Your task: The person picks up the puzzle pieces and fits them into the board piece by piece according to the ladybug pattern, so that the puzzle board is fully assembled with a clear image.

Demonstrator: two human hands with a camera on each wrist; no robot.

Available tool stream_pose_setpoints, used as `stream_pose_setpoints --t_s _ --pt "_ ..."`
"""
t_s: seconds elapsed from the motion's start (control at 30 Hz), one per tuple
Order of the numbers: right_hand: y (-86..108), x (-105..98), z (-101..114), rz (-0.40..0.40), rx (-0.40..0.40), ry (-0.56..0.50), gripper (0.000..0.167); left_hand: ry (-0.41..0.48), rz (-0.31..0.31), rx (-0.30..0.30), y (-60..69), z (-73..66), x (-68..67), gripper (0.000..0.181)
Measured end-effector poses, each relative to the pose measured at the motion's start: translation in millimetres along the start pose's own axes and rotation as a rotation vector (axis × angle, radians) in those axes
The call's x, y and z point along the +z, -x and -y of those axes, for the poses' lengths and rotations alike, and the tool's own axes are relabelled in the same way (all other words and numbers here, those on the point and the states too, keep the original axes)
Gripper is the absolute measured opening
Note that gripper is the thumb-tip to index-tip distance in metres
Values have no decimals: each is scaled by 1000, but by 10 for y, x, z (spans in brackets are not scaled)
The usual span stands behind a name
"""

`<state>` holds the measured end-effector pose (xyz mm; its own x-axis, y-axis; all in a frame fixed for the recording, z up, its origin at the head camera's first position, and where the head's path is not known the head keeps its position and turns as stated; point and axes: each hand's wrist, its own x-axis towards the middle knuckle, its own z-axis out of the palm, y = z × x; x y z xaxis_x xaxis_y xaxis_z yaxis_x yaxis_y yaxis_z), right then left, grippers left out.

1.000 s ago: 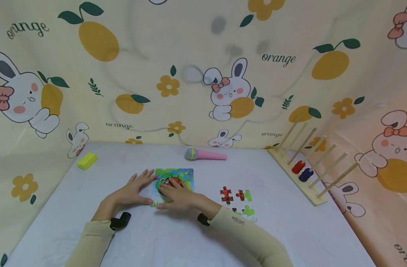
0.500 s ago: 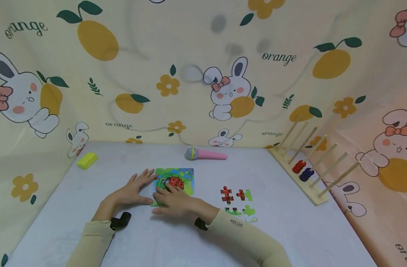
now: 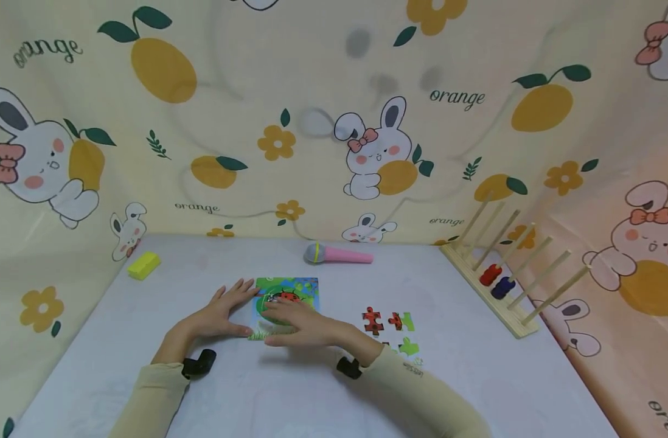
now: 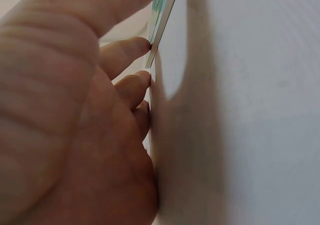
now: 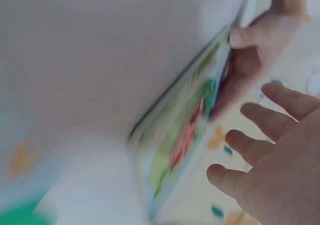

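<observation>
A square jigsaw board [image 3: 311, 292] with a ladybug picture lies on the white table, partly hidden by the right hand. My left hand [image 3: 221, 313] lies along its left side, with thumb and fingertips at the edge. In the left wrist view, a finger touches the rim of the board [image 4: 161, 30]. My right hand [image 3: 305, 322] is over the board with spread, fairly straight fingers and holds nothing. A gap shows between those fingers and the board [image 5: 187, 130] in the right wrist view. Several loose puzzle pieces [image 3: 373, 320] lie right of the board, some partly behind the right sleeve.
A pink toy microphone [image 3: 345, 254] lies behind the board. At the far left is a yellow block [image 3: 144, 266]. A wooden peg rack [image 3: 490, 292] with a red and a blue piece on it stands at the right. A patterned cloth [image 3: 279, 73] hangs behind the table.
My right hand first shifted slightly towards me and left across the board, then rose off it and moved right. The left hand stays in place at the board's edge.
</observation>
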<state>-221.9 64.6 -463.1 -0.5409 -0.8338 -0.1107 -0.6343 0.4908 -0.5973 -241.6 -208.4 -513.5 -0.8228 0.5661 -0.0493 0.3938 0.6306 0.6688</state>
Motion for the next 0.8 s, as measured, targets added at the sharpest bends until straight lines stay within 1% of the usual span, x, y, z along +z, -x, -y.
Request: stream_pose_setpoints --t_s 0.07,0.13,0.27,0.33,0.4,0.47,0.57,0.67,0.8 --pt "197 -84 -70 -58 -10 -25 59 -5 -2 2 -8 -13 -12 96" --pt "426 -165 -161 -118 13 -43 55 -13 0 -8 -15 -20 -27 96" --pt "892 -281 -382 -215 113 -61 51 -4 8 -28 -12 -20 -42 97" --pt "1073 -312 -492 -250 153 -74 50 1 10 -41 -4 -7 -40 98" --pt "1210 -331 -586 -278 187 -108 52 7 7 -44 5 5 -35 98" --pt "1303 -338 -660 -309 222 -138 55 11 4 -43 11 17 -26 98" --pt "1381 -330 -734 -354 280 -168 61 11 3 -39 15 25 -10 98" --pt "1406 -300 -782 -387 325 -173 66 6 4 -37 12 22 4 98" --pt "1408 -253 -820 -413 356 -192 72 1 5 -32 2 8 10 98"
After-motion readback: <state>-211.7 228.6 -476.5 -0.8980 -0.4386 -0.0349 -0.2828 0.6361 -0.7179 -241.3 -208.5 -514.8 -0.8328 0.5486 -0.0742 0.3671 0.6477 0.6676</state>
